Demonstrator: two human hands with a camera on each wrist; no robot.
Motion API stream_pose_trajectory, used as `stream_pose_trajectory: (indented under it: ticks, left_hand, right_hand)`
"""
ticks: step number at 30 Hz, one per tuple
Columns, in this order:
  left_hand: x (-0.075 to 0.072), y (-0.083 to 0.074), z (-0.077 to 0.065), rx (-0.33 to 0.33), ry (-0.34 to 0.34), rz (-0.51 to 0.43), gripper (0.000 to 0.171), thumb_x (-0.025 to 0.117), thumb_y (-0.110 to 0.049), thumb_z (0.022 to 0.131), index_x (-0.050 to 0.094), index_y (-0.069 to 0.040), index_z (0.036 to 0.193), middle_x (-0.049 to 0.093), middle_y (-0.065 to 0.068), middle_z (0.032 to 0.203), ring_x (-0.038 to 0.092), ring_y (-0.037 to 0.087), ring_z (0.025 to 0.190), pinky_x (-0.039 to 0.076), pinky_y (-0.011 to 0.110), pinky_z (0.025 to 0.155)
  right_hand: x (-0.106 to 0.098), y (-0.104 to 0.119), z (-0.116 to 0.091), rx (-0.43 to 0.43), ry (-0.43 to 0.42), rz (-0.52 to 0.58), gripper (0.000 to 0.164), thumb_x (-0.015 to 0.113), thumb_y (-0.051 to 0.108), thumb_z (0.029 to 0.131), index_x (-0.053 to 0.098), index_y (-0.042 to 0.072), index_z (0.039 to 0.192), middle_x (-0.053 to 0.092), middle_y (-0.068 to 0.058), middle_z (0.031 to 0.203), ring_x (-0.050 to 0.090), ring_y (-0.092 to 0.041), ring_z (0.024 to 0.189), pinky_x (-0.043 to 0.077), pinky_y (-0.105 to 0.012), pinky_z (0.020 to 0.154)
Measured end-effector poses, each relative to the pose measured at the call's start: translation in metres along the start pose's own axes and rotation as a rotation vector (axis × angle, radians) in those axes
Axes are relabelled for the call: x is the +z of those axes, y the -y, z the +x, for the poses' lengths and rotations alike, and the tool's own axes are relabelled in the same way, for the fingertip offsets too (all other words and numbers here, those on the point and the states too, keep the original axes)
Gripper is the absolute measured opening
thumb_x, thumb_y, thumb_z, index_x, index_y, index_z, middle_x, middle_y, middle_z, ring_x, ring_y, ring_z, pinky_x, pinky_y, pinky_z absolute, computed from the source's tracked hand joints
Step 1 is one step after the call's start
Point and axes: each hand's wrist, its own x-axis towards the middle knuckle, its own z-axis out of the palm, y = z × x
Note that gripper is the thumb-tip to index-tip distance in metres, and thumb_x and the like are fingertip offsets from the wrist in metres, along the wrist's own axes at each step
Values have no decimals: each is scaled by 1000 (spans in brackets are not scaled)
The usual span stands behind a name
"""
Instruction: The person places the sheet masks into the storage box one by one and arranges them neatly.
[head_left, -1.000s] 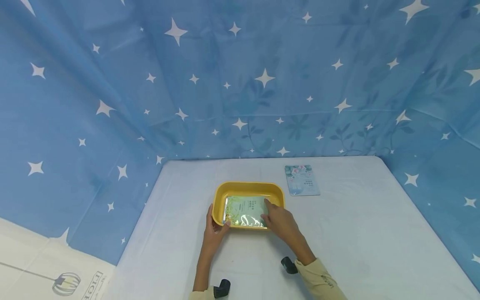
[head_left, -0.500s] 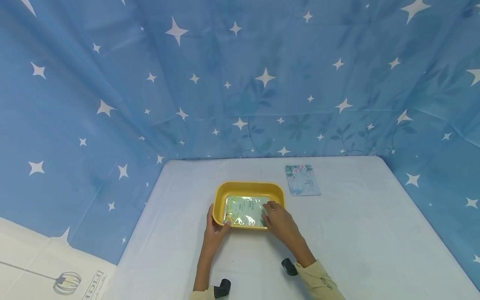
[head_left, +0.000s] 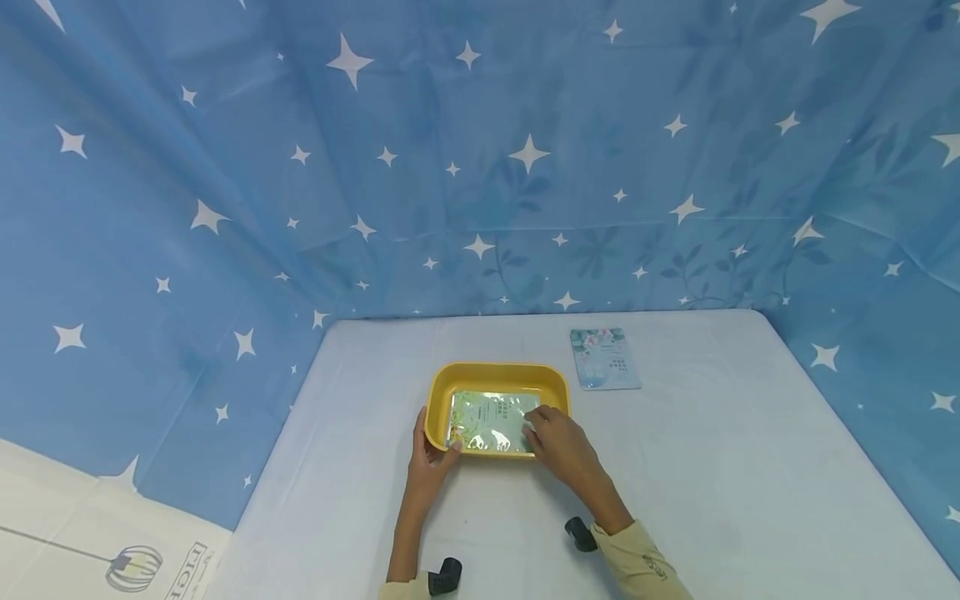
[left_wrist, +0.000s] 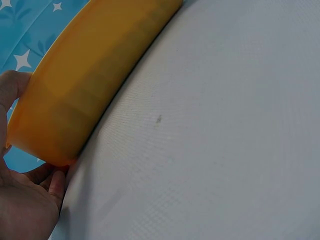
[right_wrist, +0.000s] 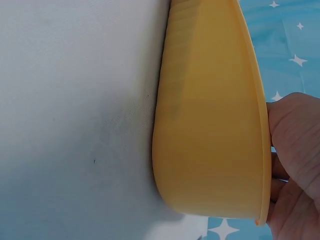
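Observation:
A yellow plastic tray [head_left: 495, 375] stands on the white table. Inside it lies a flat, glossy green packet [head_left: 487, 421] with printed text and a floral pattern. My left hand [head_left: 429, 471] grips the tray's front left corner, thumb over the rim and fingers around the outer wall; the left wrist view shows fingertips low against the tray's side. Reaching over the tray's front right rim, my right hand [head_left: 561, 443] has bent fingers at the packet's right edge. Whether they pinch it is hidden; in the right wrist view the tray wall blocks the fingertips.
A light blue floral packet [head_left: 605, 360] lies flat on the table [head_left: 720, 450], behind and right of the tray. Blue curtain [head_left: 525, 208] with white stars hangs along the back and sides. Black wrist devices [head_left: 446, 576] sit at both cuffs.
My right index finger, stretched over the packet's upper right corner a second ago, has drawn back and bent toward the thumb. The left hand, tray and both packets look unmoved.

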Motion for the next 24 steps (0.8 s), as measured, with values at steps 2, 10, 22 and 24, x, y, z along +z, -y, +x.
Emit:
stream_pose_trajectory:
  ticks: [2,10,22,24]
  left_hand:
    - [0,-1,0,2,-4,2,88,69,-19,92,11,-17,158,33,22,154,45,39,132,37,56,107]
    - [1,-2,-2,11,-15,5,87,69,-18,91,13,-15,158,36,22,152,51,38,124,40,55,104]
    - [1,2,0,3,-4,8,88,69,-20,92,12,-15,158,35,21,154,50,39,127,39,54,105]
    - [1,2,0,3,-4,8,88,69,-20,92,12,-15,158,34,21,154,49,39,127,39,54,105]
  right_hand:
    - [0,0,0,2,1,7,24,74,20,87,71,5,107,70,-9,105,67,-22,94,56,-35,82]
    - [-1,-4,-2,-38,-8,33,21,74,18,87,72,7,105,69,-6,103,66,-20,94,56,-33,84]
    - [0,-15,-5,-145,-112,132,16,75,10,85,71,9,100,67,-3,104,64,-17,97,55,-31,84]
    - [0,-17,-5,-146,-144,153,16,75,8,85,70,10,100,67,-3,104,64,-17,98,55,-31,85]
